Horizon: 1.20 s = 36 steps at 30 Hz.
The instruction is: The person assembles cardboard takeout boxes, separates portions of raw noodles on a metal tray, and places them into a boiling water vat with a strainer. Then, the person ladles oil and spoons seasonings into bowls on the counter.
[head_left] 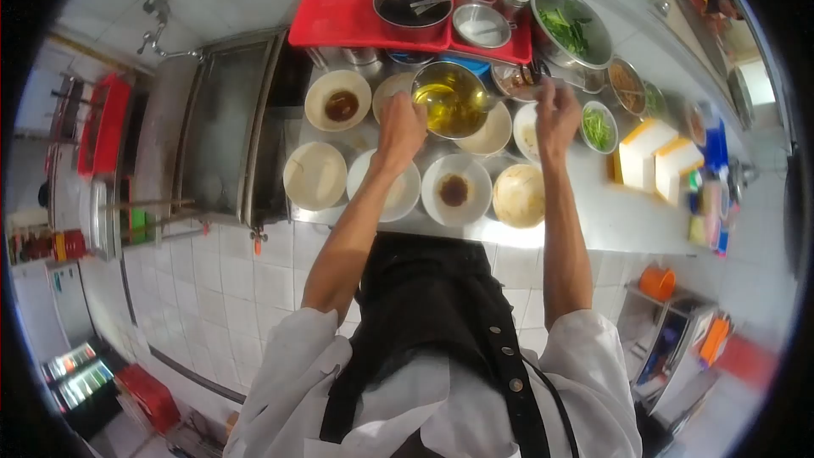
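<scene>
My left hand (400, 125) is closed on the near left rim of a metal bowl (473, 129) of clear yellow oil (441, 106). In my right hand (557, 119) is the handle of a ladle (485, 101), its head at the bowl's right side; how deep it sits in the oil I cannot tell. Pale bowls stand around and below my hands. One at the upper left (337, 89) and one in the front row (455, 193) hold dark brown sauce. A front right bowl (519, 196) has a tan coating inside.
Behind, a red tray (339, 8) carries a pot of dark liquid (398, 7). To the right are a large metal bowl of leafy greens (564, 34), a small bowl of chopped greens (599, 129) and white-and-yellow boxes (649, 157). A metal sink (222, 119) lies left.
</scene>
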Tool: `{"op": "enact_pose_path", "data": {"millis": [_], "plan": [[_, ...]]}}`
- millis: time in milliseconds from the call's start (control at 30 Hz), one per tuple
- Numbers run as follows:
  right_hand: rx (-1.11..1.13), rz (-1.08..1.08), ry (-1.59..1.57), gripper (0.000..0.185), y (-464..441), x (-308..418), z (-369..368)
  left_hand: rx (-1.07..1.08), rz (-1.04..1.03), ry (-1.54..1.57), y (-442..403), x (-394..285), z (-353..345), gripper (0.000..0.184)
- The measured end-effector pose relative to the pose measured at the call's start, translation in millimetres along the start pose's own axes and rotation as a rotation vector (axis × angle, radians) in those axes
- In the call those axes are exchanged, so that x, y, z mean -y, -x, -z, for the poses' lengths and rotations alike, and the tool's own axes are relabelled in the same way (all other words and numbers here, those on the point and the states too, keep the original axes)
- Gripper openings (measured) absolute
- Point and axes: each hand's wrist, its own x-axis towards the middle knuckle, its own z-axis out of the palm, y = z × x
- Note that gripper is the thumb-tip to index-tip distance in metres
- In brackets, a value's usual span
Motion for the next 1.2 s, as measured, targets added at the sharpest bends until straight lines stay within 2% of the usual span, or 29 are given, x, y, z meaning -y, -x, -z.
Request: {"op": "enact_pose_path", "data": {"millis": [100,167,233,367,400,500,567,600,633,700,767,800,867,900,1000,1200], "plan": [[-0.102,0.02,0.025,0.02,13.8,7.0,-7.7,0.034,0.014,-0.013,-9.6,21.8,20.3,0.018],[0.004,0.257,0.168,0.011,37.8,-27.9,-24.1,0.052,-0.067,-0.098,-10.1,26.3,40.2,0.015],[0.087,0.321,0.244,0.012,66.7,-41.7,-37.3,0.108,-0.028,-0.044,-12.5,27.3,59.4,0.015],[-0.064,0.172,0.239,0.014,77.8,33.9,-24.9,0.123,-0.008,0.051,-24.2,35.8,81.0,0.016],[-0.148,0.22,0.175,0.014,75.0,51.1,-24.5,0.134,-0.006,0.054,-26.7,30.1,87.0,0.016],[-0.072,0.035,0.061,0.015,73.8,90.4,-34.0,0.275,0.118,0.059,-34.6,9.9,100.6,0.016],[-0.065,0.157,0.074,0.013,70.8,78.6,-60.3,0.202,-0.052,-0.108,-36.6,4.8,98.3,0.016],[-0.043,0.091,0.08,0.011,69.4,71.2,-73.6,0.202,-0.053,-0.109,-36.9,4.3,95.7,0.016],[-0.042,0.149,0.131,0.01,66.7,66.9,-83.2,0.202,-0.096,-0.137,-37.6,4.9,92.3,0.017],[-0.013,-0.003,0.106,0.01,65.2,61.3,-93.1,0.194,-0.145,-0.163,-41.2,8.1,83.1,0.018],[-0.02,-0.063,0.074,0.009,61.9,63.0,-85.5,-0.02,-0.331,-0.167,-42.9,16.1,71.0,0.016],[-0.027,-0.131,0.043,0.01,60.4,66.5,-78.4,-0.022,-0.329,-0.168,-44.6,20.0,67.2,0.016],[-0.066,-0.109,0.012,0.01,54.9,74.9,-56.2,0.124,-0.17,-0.058,-46.8,26.1,61.4,0.016],[-0.104,-0.086,-0.018,0.01,52.9,77.1,-43.8,0.129,-0.167,-0.06,-46.2,26.9,59.8,0.016],[-0.036,0.147,0.194,0.01,51.1,72.3,-10.6,0.092,-0.213,-0.081,-44.2,25.9,55.7,0.018],[-0.013,0.085,0.115,0.014,26.6,64.2,-31.5,0.074,-0.258,-0.129,-46.3,12.2,52.7,0.018]]}}
